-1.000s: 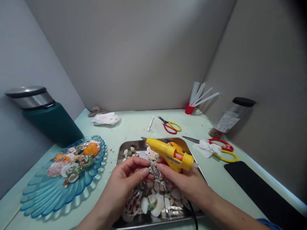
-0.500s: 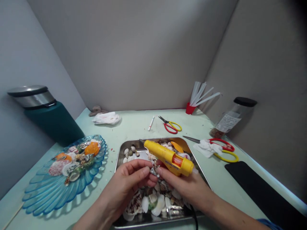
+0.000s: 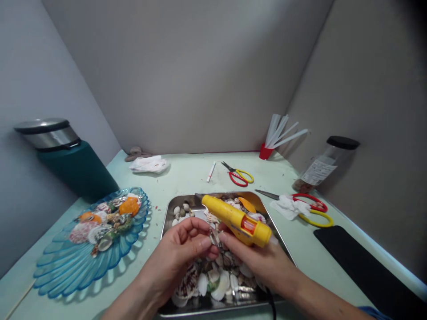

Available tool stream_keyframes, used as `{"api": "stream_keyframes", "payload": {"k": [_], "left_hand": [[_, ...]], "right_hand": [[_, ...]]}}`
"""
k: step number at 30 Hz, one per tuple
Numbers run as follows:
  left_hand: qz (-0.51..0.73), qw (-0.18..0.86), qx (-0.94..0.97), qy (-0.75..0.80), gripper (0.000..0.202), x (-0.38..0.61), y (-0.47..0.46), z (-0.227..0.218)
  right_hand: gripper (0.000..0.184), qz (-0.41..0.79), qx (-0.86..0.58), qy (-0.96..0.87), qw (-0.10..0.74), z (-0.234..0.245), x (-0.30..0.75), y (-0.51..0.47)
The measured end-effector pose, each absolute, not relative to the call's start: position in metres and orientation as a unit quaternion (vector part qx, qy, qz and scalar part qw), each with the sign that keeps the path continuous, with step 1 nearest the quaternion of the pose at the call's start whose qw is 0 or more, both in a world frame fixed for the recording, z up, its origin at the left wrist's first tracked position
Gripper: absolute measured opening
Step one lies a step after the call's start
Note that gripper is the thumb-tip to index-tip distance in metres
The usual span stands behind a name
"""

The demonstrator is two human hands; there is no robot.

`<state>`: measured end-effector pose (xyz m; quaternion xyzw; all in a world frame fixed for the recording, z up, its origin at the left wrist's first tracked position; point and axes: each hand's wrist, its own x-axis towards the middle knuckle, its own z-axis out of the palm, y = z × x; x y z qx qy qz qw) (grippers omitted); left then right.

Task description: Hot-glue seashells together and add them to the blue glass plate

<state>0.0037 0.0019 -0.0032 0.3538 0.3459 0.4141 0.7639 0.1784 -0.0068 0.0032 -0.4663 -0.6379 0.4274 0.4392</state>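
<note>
My right hand grips a yellow hot glue gun, nozzle pointing up and left, its black cord trailing toward me. My left hand pinches a small speckled shell, and the right thumb and forefinger touch the same shell. Both hands hover over a steel tray full of mixed seashells. A blue scalloped glass plate at the left carries shells stuck together, orange, pink and green ones among them.
A teal bin with a metal lid stands at the far left. Behind the tray lie a white marker, small scissors, and a red cup of glue sticks. Larger scissors on tissue, a jar and a black pad are on the right.
The hands have stayed over the tray, fingers shifting slightly on the small shell. The view has drifted a little; the glue gun sits much as before.
</note>
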Motion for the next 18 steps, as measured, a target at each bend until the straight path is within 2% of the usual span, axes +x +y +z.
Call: {"api": "stream_keyframes", "payload": {"k": [13, 18], "left_hand": [[0.417, 0.76, 0.355, 0.351, 0.013, 0.0031, 0.0039, -0.0057], [0.428, 0.764, 0.342, 0.342, 0.018, 0.0059, 0.0037, -0.003]], "right_hand": [[0.015, 0.415, -0.475, -0.652, 0.421, -0.0008, 0.1791, -0.0065], [0.011, 0.383, -0.471, -0.673, 0.424, -0.0029, 0.1795, -0.0076]]}}
